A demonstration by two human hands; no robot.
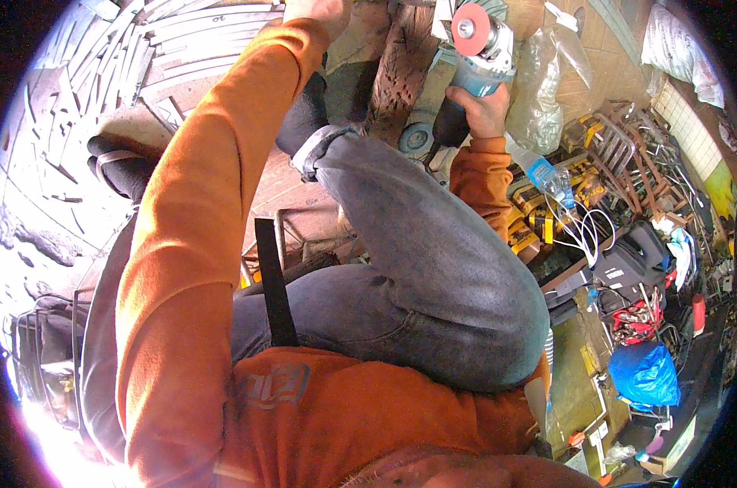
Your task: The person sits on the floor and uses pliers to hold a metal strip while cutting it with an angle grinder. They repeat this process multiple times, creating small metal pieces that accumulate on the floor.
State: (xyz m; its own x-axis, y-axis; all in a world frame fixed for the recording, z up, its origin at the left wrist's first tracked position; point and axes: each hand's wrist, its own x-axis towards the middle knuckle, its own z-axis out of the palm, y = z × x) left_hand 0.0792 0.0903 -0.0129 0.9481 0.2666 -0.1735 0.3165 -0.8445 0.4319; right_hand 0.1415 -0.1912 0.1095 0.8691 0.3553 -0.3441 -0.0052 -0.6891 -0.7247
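Observation:
My right hand (486, 111) is wrapped round the teal body of an angle grinder (476, 76). A reddish disc (468, 29) fitted on its metal head faces up, and I cannot tell whether it spins. My left hand (326, 13) reaches to the top edge, where its fingers are cut off from view; what it touches does not show. Between the two hands lies a worn reddish-brown wooden beam (399, 71). A round grey-blue disc (417, 137) rests by the beam's near end, left of my right wrist.
Pale flat strips (206, 39) lie piled at the far left. A clear plastic bag (549, 85) and a bottle with a blue label (551, 180) are right of the grinder. Yellow-and-black tools (539, 221), a black case (625, 259) and a blue bag (643, 374) crowd the right side.

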